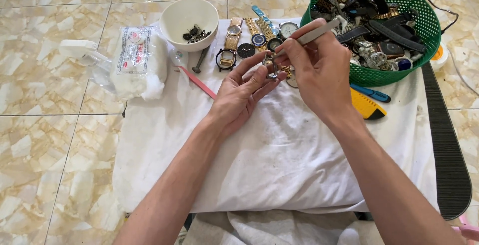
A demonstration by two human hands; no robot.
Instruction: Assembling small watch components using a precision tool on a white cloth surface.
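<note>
Left hand point(242, 93) palm up over the white cloth point(279, 160), fingers pinching a small metal part point(271, 70) at the fingertips. Right hand point(317, 68) just beside it, closed on tweezers point(312, 35), tips down at the part; whether they touch it is hard to tell. Behind the hands, a row of watches point(249, 38) lies on the cloth. White bowl point(188, 20) with small dark bits sits at the cloth's far left corner, a screwdriver point(201, 59) and pink stick point(197, 81) near it. Cotton bag point(137, 60) on the floor to the left. Green basket point(394, 73) full of watches and straps to the right, yellow tool point(368, 105) and blue pen point(371, 94) below it.
</note>
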